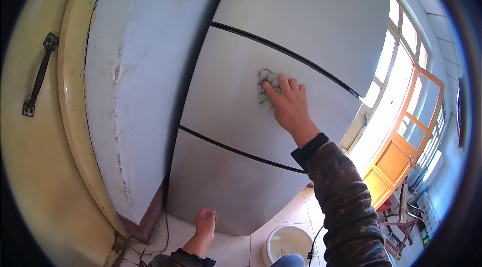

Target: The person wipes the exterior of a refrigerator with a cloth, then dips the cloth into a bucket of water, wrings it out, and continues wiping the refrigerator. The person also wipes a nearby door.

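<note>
My right hand [292, 107] presses a crumpled, pale cloth [266, 99] with dark green stripes against the middle door of a grey refrigerator [226, 90]. Its fingers are spread over the cloth's right side. Dark seams divide the refrigerator front into three panels. Low down, in front of the bottom panel [229, 184], my left hand [205, 222] hangs with its fingers curled in; I see nothing in it. A white plastic bucket [266, 250] stands on the floor below my right arm, partly hidden by my knee.
A yellow door [34, 161] with a black metal handle [40, 75] is at the left, beside a white wall [143, 90] with chipped plaster. A thin cable [166, 231] lies on the floor tiles. At the right are an open orange wooden door [393, 158] and a folding chair [401, 225].
</note>
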